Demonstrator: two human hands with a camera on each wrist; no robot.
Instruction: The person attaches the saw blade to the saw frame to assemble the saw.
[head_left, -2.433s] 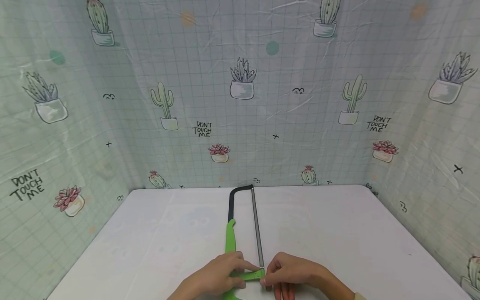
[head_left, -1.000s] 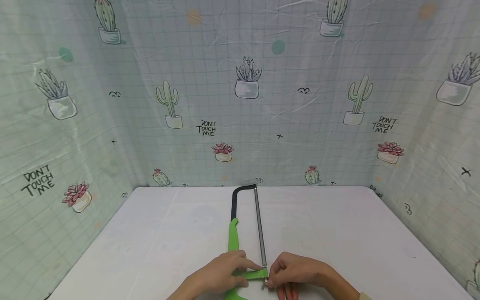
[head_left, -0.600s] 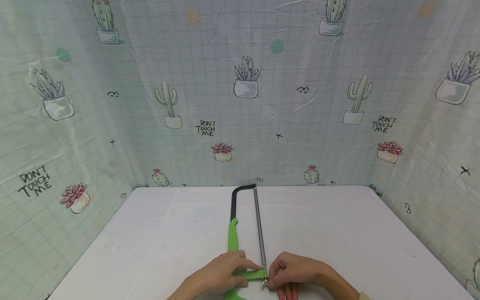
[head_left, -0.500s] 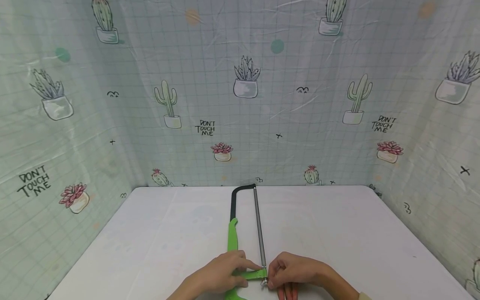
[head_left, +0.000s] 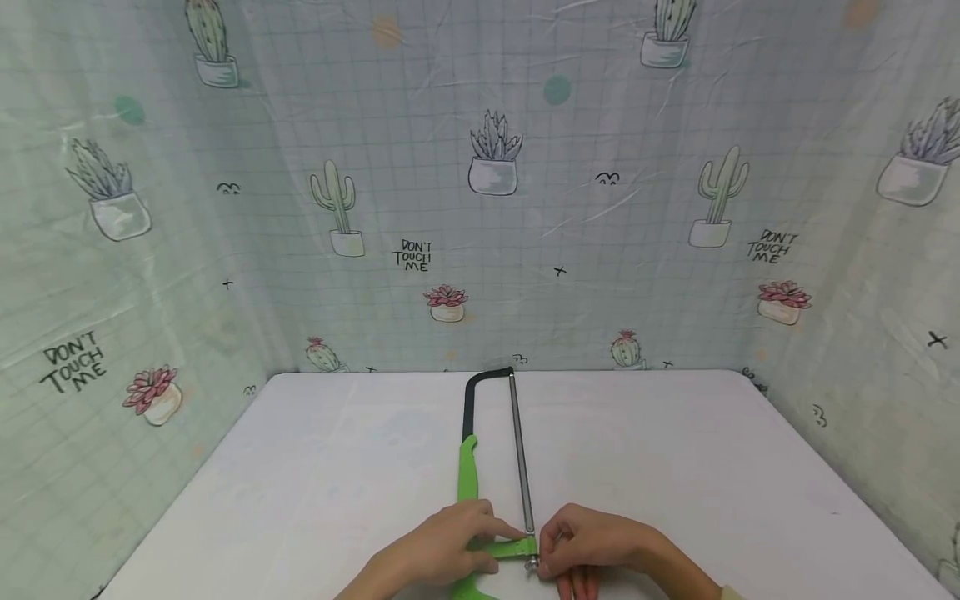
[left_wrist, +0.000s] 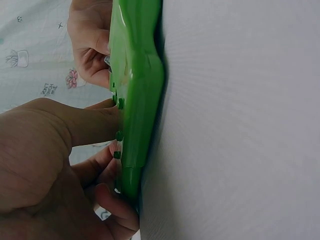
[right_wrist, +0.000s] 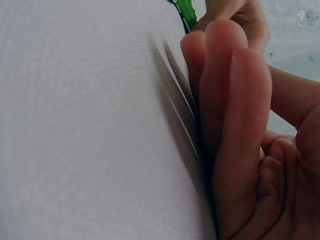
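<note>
A hacksaw [head_left: 467,475] with a green handle and black front frame lies flat on the white table, its grey blade [head_left: 521,450] pointing away from me. My left hand [head_left: 442,542] grips the green frame near the handle, index finger reaching to the blade's near end. At that end sticks out a small silvery wing nut [head_left: 532,565], which my right hand [head_left: 588,542] pinches between thumb and index finger. In the left wrist view the green handle [left_wrist: 140,95] stands between the left fingers and the table. The right wrist view shows the other right fingers [right_wrist: 245,115] resting by the tabletop; the nut is hidden there.
The white table [head_left: 675,450] stretches out on both sides of the saw. A patterned curtain [head_left: 570,217] with cactus drawings closes off the back and both sides.
The wing nut, covered by my right fingers at first, came into sight below the green arm and shows at different angles since. My left hand keeps its grip; the saw stays in place.
</note>
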